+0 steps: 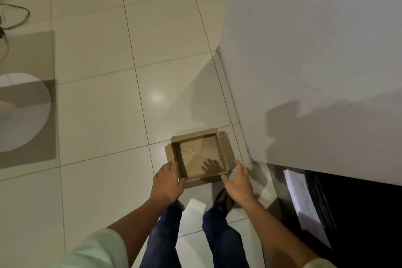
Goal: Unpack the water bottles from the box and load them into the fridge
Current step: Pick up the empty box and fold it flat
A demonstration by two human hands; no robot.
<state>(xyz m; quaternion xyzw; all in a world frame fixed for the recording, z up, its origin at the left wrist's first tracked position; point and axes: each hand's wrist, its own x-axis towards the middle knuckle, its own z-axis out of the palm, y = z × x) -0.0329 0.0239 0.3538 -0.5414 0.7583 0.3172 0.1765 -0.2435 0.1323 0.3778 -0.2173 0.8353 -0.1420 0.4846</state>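
Pale sleeves [95, 248] and blue trouser legs [165, 237] fill the bottom of the head view; both bare forearms reach down toward an open cardboard box [199, 155] standing on the tiled floor [97, 115], flaps folded out, its brown bottom showing with no bottles visible in it; the left hand [168, 181] lies at the box's near left corner, fingers fairly straight, though actual contact is hard to judge; the right hand [238, 183] is beside the near right corner, fingers spread and straight, holding nothing; a sandalled foot [224, 199] shows below the box; a white appliance wall [315, 61] rises just right of the box, with a dark opening [359, 213] and a white paper [301, 200] lower right; a loose cord [15, 2] lies far left.
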